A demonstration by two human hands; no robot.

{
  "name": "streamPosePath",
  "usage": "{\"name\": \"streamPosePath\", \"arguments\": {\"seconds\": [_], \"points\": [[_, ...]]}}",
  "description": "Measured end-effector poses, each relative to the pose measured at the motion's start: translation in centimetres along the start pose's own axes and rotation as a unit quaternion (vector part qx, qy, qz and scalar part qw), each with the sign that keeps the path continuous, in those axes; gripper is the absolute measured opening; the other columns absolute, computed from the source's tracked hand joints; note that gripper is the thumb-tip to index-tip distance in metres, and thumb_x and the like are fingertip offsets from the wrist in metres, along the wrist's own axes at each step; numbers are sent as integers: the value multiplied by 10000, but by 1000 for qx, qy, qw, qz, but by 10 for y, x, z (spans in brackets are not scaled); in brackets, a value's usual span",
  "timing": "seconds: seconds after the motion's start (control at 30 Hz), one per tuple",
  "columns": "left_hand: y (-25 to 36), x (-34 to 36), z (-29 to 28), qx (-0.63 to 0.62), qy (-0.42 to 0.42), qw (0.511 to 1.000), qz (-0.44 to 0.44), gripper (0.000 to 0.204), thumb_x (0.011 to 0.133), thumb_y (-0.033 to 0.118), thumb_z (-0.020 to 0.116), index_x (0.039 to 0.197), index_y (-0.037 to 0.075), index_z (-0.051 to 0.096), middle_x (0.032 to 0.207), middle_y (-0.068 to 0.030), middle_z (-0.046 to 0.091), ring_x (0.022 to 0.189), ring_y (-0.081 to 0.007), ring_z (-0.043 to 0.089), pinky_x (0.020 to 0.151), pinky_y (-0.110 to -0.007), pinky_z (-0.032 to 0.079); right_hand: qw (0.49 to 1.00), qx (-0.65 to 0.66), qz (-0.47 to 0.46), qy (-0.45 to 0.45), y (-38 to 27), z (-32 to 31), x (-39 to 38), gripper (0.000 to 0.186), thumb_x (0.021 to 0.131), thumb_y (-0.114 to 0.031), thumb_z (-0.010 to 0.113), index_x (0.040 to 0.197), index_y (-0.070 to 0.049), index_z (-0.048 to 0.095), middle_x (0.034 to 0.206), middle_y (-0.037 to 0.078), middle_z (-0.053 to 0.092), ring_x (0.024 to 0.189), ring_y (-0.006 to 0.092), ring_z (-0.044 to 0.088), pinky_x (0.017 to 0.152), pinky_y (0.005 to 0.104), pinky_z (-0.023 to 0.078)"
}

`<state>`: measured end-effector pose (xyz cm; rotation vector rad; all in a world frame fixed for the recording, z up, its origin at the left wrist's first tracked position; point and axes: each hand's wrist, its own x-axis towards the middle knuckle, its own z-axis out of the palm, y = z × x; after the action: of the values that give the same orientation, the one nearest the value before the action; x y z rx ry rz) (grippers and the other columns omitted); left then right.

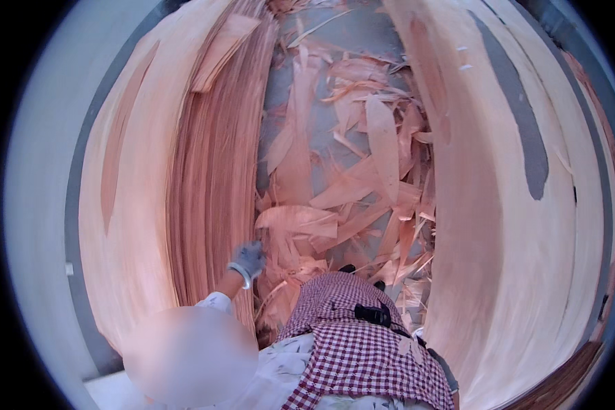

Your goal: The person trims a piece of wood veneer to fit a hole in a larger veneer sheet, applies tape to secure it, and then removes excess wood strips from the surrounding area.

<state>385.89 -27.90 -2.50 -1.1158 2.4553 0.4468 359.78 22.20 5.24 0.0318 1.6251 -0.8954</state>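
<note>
So, the stack to note is the left stack (212, 178), which lies to your left and reaches from near you to the far end, its long axis running near to far. Its layered edges face the gap you stand in, and your left hand (250, 257), gloved in grey, is at that inner side, towards the near end. Whether its fingers are spread or closed on a sheet, I cannot tell.

Your right hand (446, 369) is low on the near right, just beside your apron (362, 355) and partly hidden; its grip cannot be told either. Your two hands are well apart, with the apron between them, and the left is clearly nearer the left stack.

On your right, the right stack (468, 205) also runs near to far. Between the stacks, scraps (383, 143) litter the floor (359, 31), and a loose piece (225, 51) lies on the left stack's far part.
</note>
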Motion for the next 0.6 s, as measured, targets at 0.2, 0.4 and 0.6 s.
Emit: {"name": "streamPosePath", "arguments": {"seconds": [0.2,0.4,0.6], "points": [[-49,-74,48,-157,65,969,-181,333,841,300,535,1045,45,602,1025,-214,608,966,-366,581,844,-421,456,991,-122,-6,-50,-27,-13,33,516,727,-222,741,1121,-29,469,976,80,592,862,150,570,770,288,475],[-37,-179,149,-248,-131,933,-226,346,862,361,466,994,84,625,1034,-189,622,972,-358,588,840,-419,455,950,-277,-84,-119,-56,-29,40,551,686,-274,792,1065,-31,475,984,96,605,895,175,595,787,303,477],[29,-243,172,-311,-173,903,-240,289,873,297,468,968,80,634,1050,-180,612,941,-351,593,825,-413,458,898,-307,-159,-273,-54,-43,79,706,615,-259,834,1166,-19,463,1040,60,529,960,166,546,842,297,457]]}}
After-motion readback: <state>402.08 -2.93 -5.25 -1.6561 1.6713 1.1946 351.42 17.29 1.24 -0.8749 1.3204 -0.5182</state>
